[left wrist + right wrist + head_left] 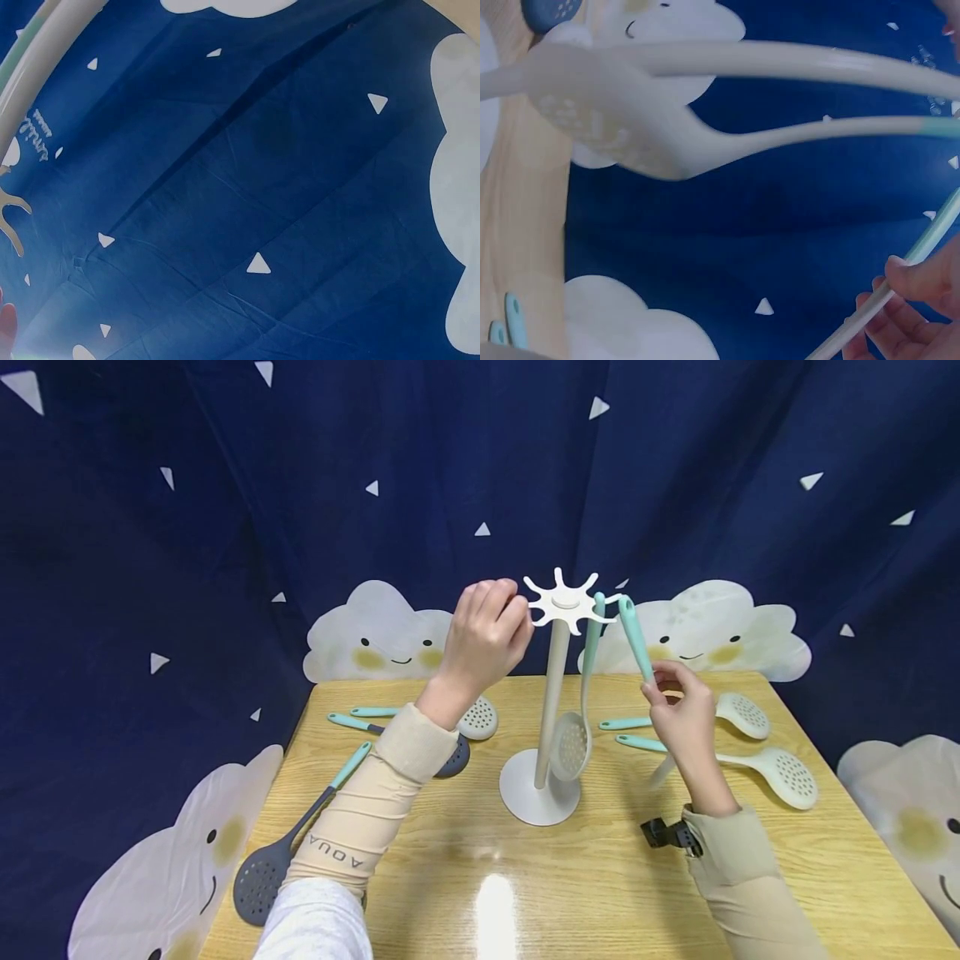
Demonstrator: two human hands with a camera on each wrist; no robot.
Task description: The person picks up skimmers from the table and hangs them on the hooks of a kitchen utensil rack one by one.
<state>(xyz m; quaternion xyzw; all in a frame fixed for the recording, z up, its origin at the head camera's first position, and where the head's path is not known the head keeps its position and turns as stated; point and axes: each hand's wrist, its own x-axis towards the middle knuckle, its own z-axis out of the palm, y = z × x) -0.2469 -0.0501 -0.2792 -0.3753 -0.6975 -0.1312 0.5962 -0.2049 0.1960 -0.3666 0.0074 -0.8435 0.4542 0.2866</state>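
A white utensil stand (553, 702) with a ring of curved hooks at its top rises from a round base. My left hand (487, 628) is at the left hooks, fingers curled, gripping the stand's edge there. From a right-hand hook hangs a cream skimmer (570, 748) with a teal handle, its perforated head beside the pole. My right hand (684, 703) pinches a utensil (636, 639) by the lower part of its teal handle, where the cream shaft begins. Its handle end is up, close to a right hook; its lower end is largely hidden behind the hand and forearm.
Two cream perforated utensils, a nearer one (787, 777) and a farther one (742, 715), lie on the table's right. Leftward lie a large grey skimmer (258, 881), a smaller grey utensil (456, 762) and a cream skimmer (480, 720). A dark blue curtain (420, 460) hangs behind.
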